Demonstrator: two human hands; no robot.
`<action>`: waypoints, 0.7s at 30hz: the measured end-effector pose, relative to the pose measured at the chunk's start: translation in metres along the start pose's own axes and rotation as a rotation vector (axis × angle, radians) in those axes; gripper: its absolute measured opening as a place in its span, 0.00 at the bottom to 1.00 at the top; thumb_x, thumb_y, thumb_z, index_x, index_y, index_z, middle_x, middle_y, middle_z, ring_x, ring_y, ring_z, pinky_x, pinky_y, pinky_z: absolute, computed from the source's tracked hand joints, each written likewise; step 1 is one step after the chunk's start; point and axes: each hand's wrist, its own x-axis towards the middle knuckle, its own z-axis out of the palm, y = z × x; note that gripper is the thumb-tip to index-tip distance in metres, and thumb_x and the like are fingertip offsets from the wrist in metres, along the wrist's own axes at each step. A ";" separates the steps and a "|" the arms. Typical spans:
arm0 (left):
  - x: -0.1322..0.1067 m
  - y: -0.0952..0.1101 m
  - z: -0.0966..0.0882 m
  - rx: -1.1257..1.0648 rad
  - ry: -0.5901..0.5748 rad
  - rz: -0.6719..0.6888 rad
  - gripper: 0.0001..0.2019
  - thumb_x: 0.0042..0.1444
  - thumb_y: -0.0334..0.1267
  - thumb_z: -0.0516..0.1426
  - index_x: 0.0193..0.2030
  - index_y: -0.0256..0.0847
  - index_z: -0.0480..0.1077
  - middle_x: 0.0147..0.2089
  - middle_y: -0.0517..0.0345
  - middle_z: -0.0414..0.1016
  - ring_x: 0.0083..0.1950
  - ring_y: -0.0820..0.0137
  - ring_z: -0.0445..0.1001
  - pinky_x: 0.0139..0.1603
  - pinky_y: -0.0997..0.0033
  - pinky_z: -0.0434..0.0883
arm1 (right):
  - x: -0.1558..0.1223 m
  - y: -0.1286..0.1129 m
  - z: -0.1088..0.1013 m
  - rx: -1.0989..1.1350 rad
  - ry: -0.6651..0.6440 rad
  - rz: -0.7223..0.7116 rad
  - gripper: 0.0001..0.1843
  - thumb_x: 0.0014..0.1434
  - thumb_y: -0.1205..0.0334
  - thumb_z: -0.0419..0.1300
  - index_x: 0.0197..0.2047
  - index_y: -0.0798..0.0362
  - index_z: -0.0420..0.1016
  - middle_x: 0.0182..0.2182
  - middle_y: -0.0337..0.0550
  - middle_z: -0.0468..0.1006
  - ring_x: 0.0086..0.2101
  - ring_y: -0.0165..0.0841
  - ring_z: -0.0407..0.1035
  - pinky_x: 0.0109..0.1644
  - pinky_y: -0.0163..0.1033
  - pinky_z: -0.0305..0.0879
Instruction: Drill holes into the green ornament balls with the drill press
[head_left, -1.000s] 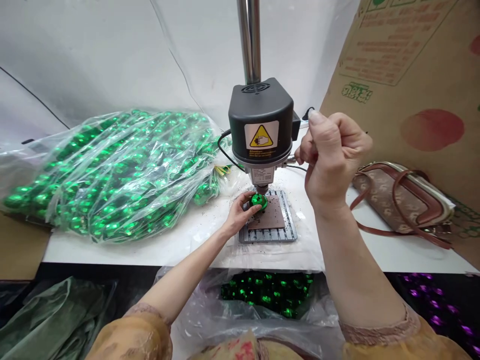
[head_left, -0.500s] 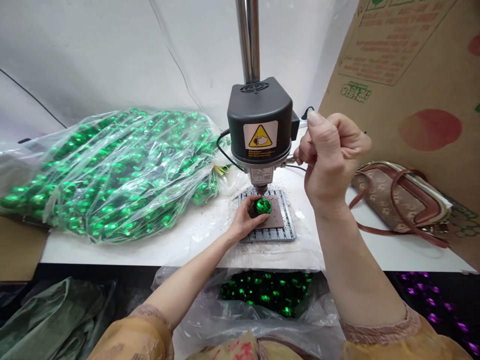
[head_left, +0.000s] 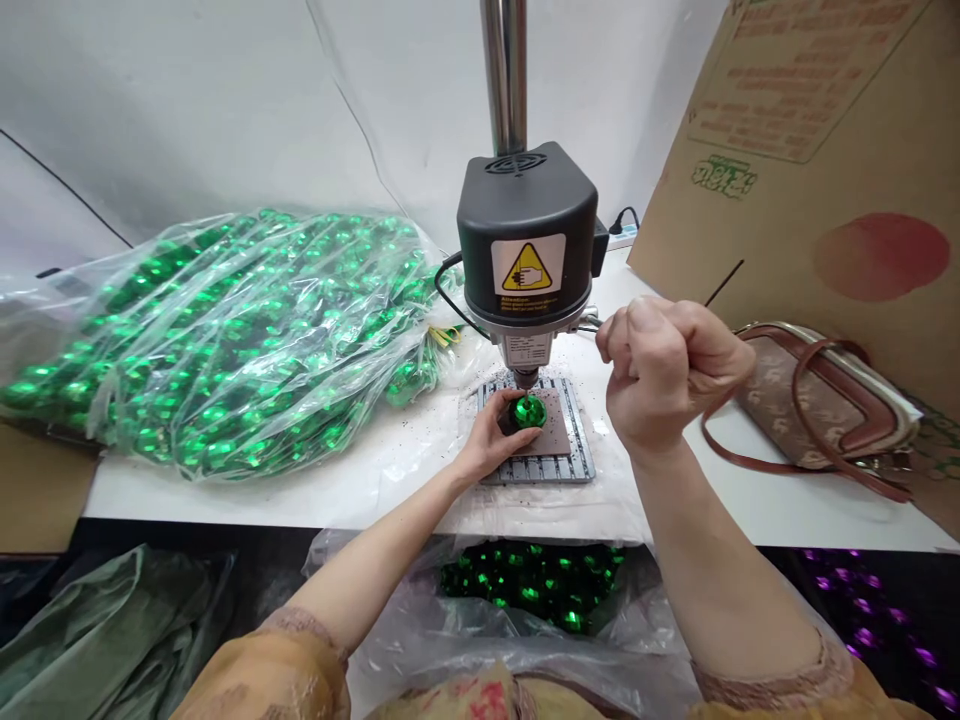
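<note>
A small black bench drill (head_left: 527,240) stands on a steel column over a slotted metal base plate (head_left: 570,462). My left hand (head_left: 489,440) is closed round a shiny green ball (head_left: 528,411), holding it on a brown pad right under the drill bit. My right hand (head_left: 664,365) is a fist to the right of the drill head, wrapped round the feed lever, which is mostly hidden in it.
A big clear bag of green balls (head_left: 225,340) lies at the left on the white table (head_left: 375,490). A brown handbag (head_left: 817,395) and a leaning cardboard box (head_left: 832,170) stand at the right. Below the table edge an open bag (head_left: 532,585) holds more green balls; purple ones (head_left: 870,610) lie at the lower right.
My right fist has come down by the drill head, from level with its top to below its lower edge. The green ball stays under the bit in my left hand.
</note>
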 end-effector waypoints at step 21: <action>0.001 -0.001 0.000 -0.016 -0.002 -0.008 0.28 0.50 0.47 0.70 0.53 0.42 0.66 0.54 0.49 0.74 0.58 0.58 0.73 0.61 0.57 0.70 | -0.026 0.024 -0.017 0.020 -0.059 -0.289 0.25 0.57 0.70 0.58 0.19 0.53 0.43 0.14 0.30 0.48 0.15 0.19 0.44 0.20 0.35 0.51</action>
